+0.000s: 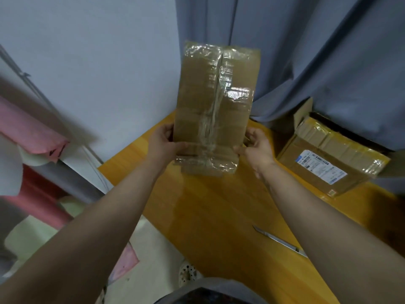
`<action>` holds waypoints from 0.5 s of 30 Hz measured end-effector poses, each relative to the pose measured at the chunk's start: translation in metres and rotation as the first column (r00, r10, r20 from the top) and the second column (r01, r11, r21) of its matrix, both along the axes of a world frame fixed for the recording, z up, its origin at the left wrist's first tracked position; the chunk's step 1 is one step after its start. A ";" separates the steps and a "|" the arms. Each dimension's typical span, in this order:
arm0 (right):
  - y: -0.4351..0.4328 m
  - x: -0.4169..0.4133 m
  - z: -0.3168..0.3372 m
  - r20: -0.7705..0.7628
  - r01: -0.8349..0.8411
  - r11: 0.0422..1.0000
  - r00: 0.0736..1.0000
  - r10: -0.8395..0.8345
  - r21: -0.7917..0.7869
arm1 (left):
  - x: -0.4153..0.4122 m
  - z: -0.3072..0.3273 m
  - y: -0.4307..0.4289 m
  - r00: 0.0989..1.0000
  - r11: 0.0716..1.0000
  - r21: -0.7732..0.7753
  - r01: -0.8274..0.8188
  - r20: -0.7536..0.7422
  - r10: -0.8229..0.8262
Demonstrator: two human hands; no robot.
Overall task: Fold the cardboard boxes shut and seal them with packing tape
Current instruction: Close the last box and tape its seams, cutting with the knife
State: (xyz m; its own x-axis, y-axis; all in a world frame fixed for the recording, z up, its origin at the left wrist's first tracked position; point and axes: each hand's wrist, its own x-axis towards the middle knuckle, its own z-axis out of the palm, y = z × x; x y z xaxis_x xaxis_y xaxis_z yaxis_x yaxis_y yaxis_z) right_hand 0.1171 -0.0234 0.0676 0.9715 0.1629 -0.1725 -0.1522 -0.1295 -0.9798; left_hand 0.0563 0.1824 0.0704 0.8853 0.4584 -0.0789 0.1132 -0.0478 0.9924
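Grey curtain (328,51) hangs behind the table (214,207). A labelled box (324,170) lies at its right side (glossy with tape). Over the table, a taped box (210,110) stands upright, with the left hand (163,143) gripping its lower left edge and the right hand (257,148) pinching the lower right. A blade (280,241) lies nearer.

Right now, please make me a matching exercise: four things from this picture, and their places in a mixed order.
1 taped box
2 labelled box
3 metal knife
4 curtain

a hangs behind the table
b lies beside the right forearm
c gripped by left hand and right hand
d sits on the table's right side

Pairs: 1-c, 2-d, 3-b, 4-a
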 end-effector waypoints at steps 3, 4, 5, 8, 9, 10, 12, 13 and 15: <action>-0.009 0.006 0.006 -0.100 0.052 0.996 0.994 -0.045 0.069 | -0.007 -0.008 -0.002 0.994 0.951 0.298 -0.087 -0.043 0.105; -0.015 0.008 0.009 -0.204 0.076 0.990 0.978 -0.051 0.115 | -0.011 -0.012 -0.001 0.990 0.936 0.344 -0.073 -0.087 0.109; -0.022 0.008 0.012 -0.296 0.089 0.983 0.954 -0.038 0.159 | -0.017 -0.014 0.004 0.986 0.948 0.314 -0.050 -0.134 0.096; -0.052 0.013 0.015 -0.371 -0.007 0.975 0.924 0.091 0.223 | -0.031 0.005 0.015 0.976 0.967 -0.252 -0.023 -0.214 -0.032; -0.060 0.014 0.017 -0.365 -0.100 0.968 0.913 0.181 0.230 | -0.035 0.013 0.018 0.969 0.917 -0.399 0.033 -0.211 -0.127; -0.065 0.013 0.022 -0.357 -0.217 0.952 0.890 0.283 0.214 | -0.040 0.023 0.018 0.944 0.889 -0.437 0.140 -0.212 -0.253; -0.070 0.007 0.026 -0.321 -0.413 0.902 0.844 0.430 0.123 | -0.049 0.037 0.010 0.849 0.882 -0.265 0.391 -0.265 -0.456; -0.072 0.003 0.026 -0.300 -0.464 0.883 0.835 0.462 0.069 | -0.054 0.042 0.001 0.814 0.870 -0.136 0.475 -0.308 -0.493; -0.077 -0.006 0.023 -0.234 -0.497 0.867 0.845 0.480 -0.016 | -0.062 0.042 -0.015 0.832 0.870 0.090 0.485 -0.354 -0.427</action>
State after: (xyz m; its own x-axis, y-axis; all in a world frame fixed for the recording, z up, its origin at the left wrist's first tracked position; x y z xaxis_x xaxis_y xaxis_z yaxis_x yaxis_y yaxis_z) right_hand 0.1115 -0.1001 0.0902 0.7065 0.5852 -0.3980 -0.2558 -0.3132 -0.9146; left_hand -0.0053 0.1670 0.1121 0.9375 0.0402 -0.3457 0.3386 -0.3348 0.8794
